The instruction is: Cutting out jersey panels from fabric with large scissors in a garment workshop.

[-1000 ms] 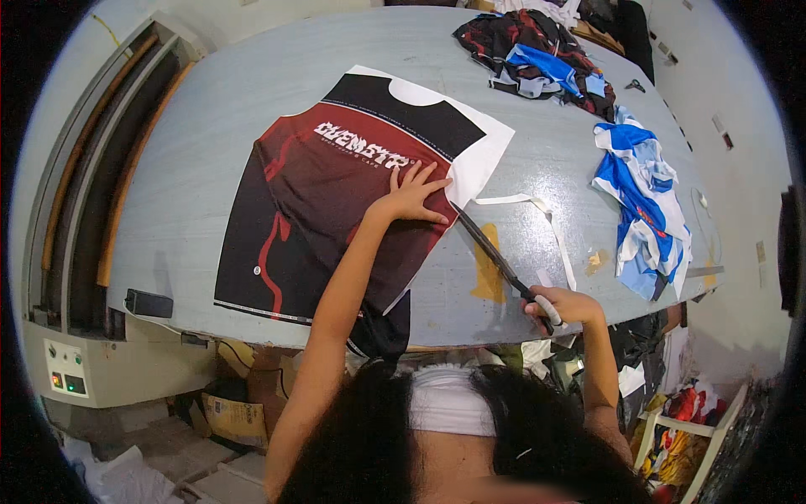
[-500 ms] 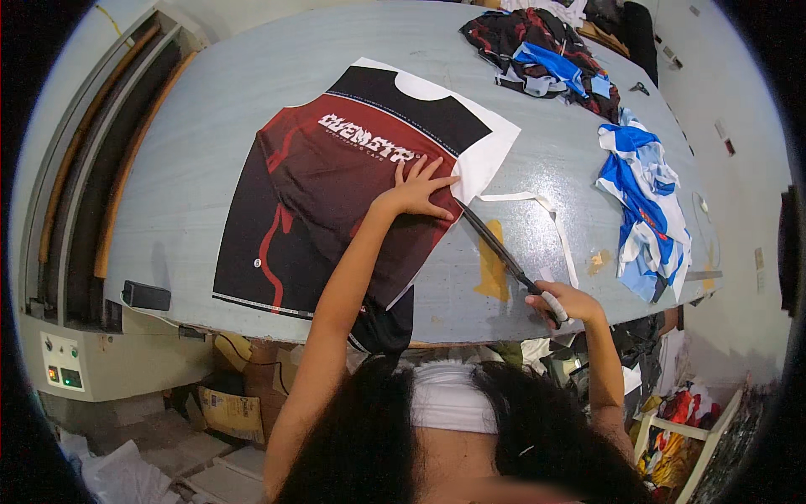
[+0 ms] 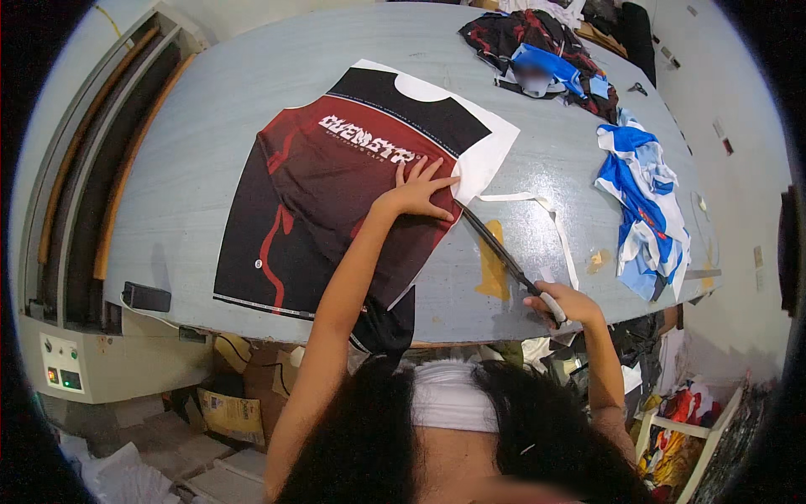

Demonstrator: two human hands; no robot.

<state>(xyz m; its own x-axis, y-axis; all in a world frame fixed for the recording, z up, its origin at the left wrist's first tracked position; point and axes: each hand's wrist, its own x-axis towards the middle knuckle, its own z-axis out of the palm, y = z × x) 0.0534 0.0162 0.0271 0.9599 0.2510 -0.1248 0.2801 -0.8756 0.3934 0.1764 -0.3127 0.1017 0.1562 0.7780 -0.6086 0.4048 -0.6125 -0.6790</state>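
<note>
One jersey panel [image 3: 336, 181] lies beneath the splayed left grip [image 3: 411, 196]; the right grip [image 3: 569, 304] clamps scissors [image 3: 505, 254].

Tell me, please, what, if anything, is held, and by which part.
The right hand holds the scissors by the handle; the left hand only rests on the fabric.

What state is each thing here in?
Left hand: open, spread on the shirt piece
Right hand: closed around the scissors
Scissors: apparently almost closed
Shirt piece: laid out
White strip: bent
Blue and white cloth: crumpled
Dark cloth: heaped
Green switch: lit
</note>
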